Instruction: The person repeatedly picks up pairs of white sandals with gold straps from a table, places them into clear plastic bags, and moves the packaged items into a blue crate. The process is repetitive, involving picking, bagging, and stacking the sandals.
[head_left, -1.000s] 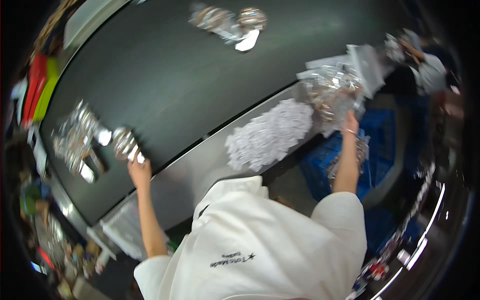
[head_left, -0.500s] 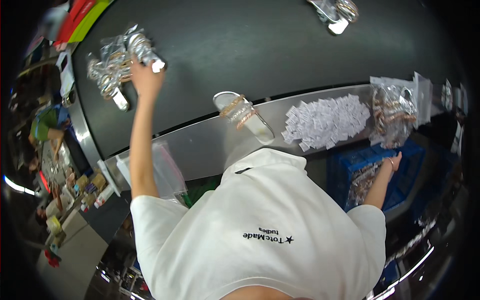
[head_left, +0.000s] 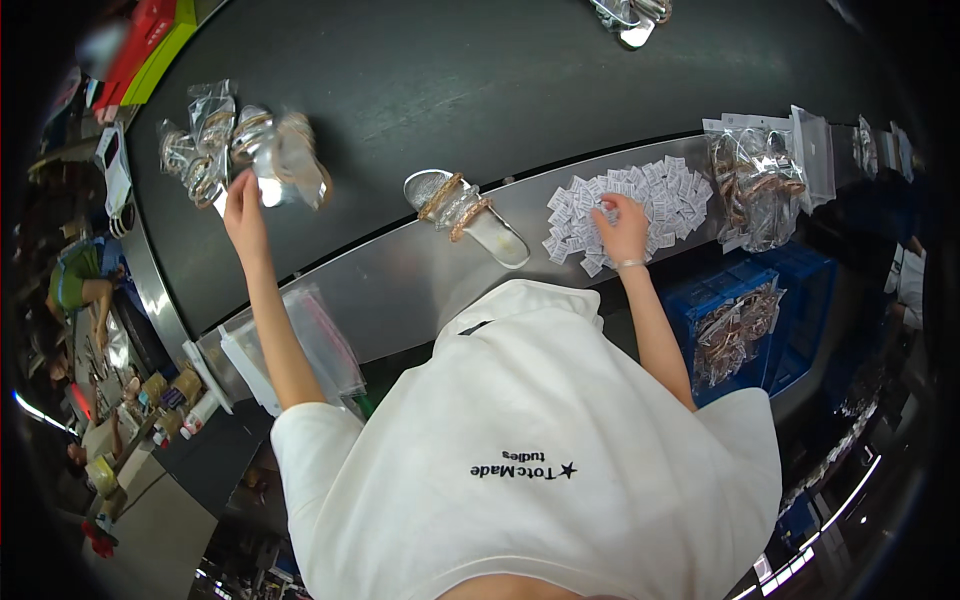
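Note:
My left hand [head_left: 245,212] is at the near edge of a group of clear-bagged strappy sandals [head_left: 207,150] on the dark surface, its fingers loosely extended. A bagged sandal [head_left: 297,165] just right of it is smeared by motion. My right hand [head_left: 624,228] rests on a pile of small white printed labels [head_left: 672,205], thumb and forefinger curled together on a label at the pile's left part. Between my hands lies a single unbagged sandal [head_left: 468,215] with gold and silver beaded straps and a pale insole, across the metal ledge's far edge.
More bagged sandals [head_left: 755,185] lie right of the labels. A blue crate [head_left: 685,310] below the ledge holds bagged goods. Clear plastic bags [head_left: 300,335] lie at the ledge's left end. Another bagged pair [head_left: 635,28] is at the far side. People work at far left.
My left hand has drawn back from the bagged sandals, and one sandal there is now blurred. My right hand has moved from the blue crate up onto the labels.

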